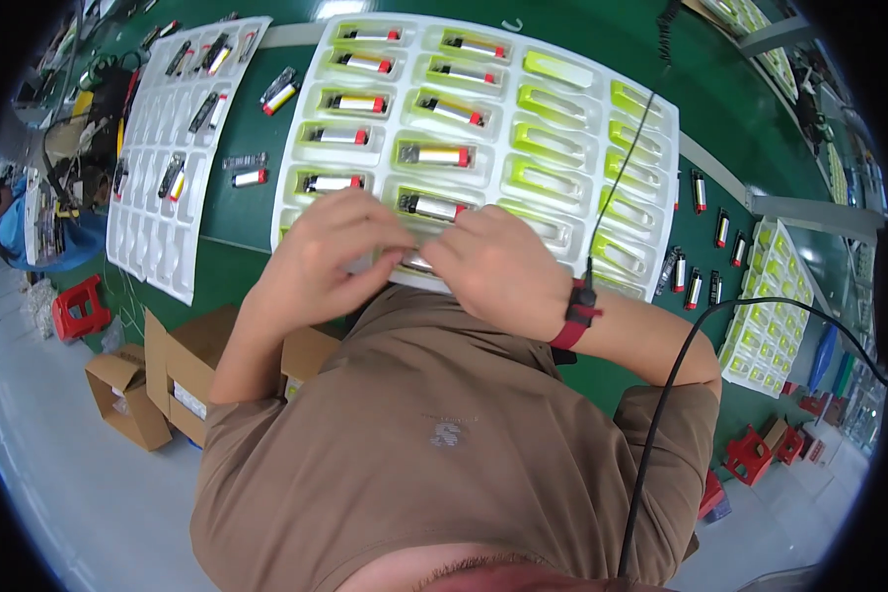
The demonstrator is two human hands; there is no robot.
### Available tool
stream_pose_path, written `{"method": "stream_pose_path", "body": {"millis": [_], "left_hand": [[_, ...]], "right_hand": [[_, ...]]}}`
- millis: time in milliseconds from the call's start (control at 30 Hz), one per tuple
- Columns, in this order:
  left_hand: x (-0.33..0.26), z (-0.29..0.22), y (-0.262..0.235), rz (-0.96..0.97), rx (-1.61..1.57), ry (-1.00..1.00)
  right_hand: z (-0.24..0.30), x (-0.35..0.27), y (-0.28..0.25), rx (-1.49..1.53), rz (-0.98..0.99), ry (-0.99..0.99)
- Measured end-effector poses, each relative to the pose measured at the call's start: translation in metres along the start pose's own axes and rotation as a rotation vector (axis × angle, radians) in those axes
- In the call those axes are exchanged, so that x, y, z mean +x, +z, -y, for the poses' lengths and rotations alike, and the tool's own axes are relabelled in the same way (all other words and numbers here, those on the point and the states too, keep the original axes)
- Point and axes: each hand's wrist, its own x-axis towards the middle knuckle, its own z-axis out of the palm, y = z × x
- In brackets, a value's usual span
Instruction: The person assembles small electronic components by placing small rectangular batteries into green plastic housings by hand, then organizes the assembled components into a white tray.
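Observation:
A white moulded tray (311, 79) with yellow-green pockets lies before me on the green bench. Its left two columns hold small cylindrical cells with red ends, such as this battery cell (434, 155); the pockets of the right two columns hold none. At the tray's near edge, my left hand (331, 252) has thumb and forefinger drawn together over a pocket in the second column. Close beside it, my right hand (498, 261) is closed with its fingers bent down at the same pocket. A small shiny piece (416, 261) shows between them, mostly hidden by the fingers.
A red wrist strap (572, 331) with a black cord (651, 444) is on my right wrist. Another white tray (158, 128) with parts stands left, a yellow-green one (770, 306) right. Loose cells (699, 192) lie on the bench. Cardboard boxes (183, 365) stand below left.

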Motion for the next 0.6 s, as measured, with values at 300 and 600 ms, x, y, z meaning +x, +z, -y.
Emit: {"method": "stream_pose_path", "body": {"millis": [300,600], "left_hand": [[0.0,0.003,0.006,0.203,0.197,0.213],[0.09,0.021,-0.035,0.179,0.105,0.414]], "right_hand": [[-0.029,0.002,-0.067,-0.174,-0.136,0.095],[-0.156,0.011,-0.075,-0.438,-0.242,0.411]]}}
